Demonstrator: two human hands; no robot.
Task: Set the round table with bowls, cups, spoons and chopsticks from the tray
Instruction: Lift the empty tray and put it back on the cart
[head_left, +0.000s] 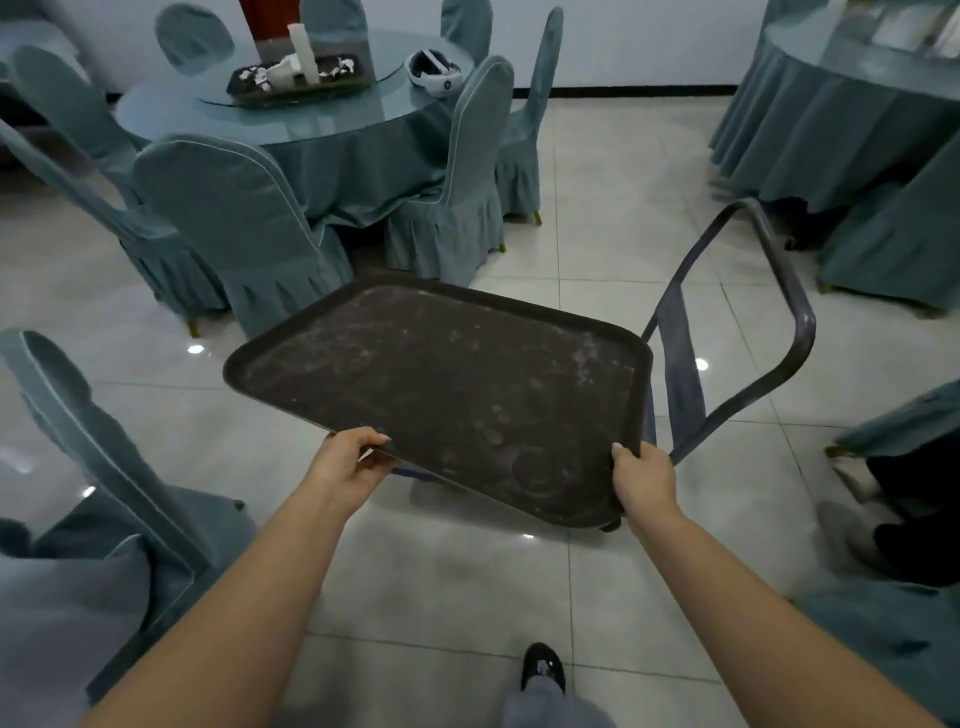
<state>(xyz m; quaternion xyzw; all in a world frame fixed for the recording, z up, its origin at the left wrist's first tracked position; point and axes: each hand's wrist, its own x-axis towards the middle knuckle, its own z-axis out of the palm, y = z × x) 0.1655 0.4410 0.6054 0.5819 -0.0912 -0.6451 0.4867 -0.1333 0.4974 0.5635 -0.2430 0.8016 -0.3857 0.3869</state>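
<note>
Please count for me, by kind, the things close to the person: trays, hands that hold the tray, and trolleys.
tray: 1
hands gripping its near rim: 2, the left hand and the right hand
trolley: 1
Total: 4

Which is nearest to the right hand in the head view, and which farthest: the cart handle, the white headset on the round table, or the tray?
1. Tray: the right hand grips its near right corner.
2. Cart handle: right, just beyond the tray.
3. White headset: far away on the round table, upper middle.
</note>
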